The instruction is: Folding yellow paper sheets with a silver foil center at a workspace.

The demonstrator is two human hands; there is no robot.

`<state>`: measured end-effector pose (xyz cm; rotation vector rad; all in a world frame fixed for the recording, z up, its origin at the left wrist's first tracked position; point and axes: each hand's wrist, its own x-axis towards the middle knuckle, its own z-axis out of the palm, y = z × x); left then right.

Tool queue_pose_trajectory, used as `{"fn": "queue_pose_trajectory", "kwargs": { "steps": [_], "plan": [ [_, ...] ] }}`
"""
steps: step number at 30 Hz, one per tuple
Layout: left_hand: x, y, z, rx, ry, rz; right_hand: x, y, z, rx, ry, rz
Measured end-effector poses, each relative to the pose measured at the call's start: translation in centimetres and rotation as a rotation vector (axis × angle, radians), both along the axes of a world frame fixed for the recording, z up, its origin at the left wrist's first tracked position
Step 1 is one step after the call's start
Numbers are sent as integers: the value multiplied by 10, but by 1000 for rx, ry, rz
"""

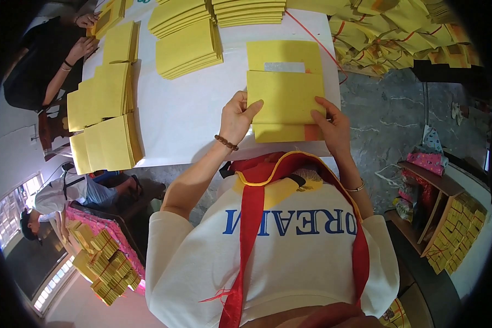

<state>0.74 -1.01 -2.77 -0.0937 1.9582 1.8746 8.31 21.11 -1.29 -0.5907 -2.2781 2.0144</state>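
Note:
Both my hands grip a flat yellow paper sheet [286, 98] by its sides, above the near right part of the white table. My left hand [238, 116] pinches its left edge, thumb on top. My right hand [332, 127] holds the right edge, thumb on top and fingers at the side. Under the sheet lies another yellow paper piece [279, 50]; its far end shows a silvery strip, and its near end sticks out by my right hand with an orange patch. How many layers are in my grip, I cannot tell.
Stacks of yellow paper [183, 52] stand at the table's far side, more stacks [112, 139] along its left edge. A red string [317, 41] crosses the white table [197, 115]. Bundled yellow paper [388, 38] piles up far right. Two other people work at the left.

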Motion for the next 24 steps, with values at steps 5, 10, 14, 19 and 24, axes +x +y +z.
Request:
{"fn": "queue_pose_trajectory", "kwargs": {
  "steps": [5, 10, 14, 19, 24],
  "plan": [
    [2, 4, 15, -210, 134, 2, -3, -2, 6, 25, -64, -4],
    [4, 6, 33, -545, 213, -32, -3, -2, 7, 74, -79, -7],
    [-2, 12, 47, -793, 927, -20, -5, -1, 11, 85, -93, -7],
    [0, 40, 58, -837, 1187, -406, -6, -2, 12, 102, -121, 8],
    [-1, 55, 32, -796, 1127, -511, -6, -2, 14, 98, -97, 29]
  ]
}}
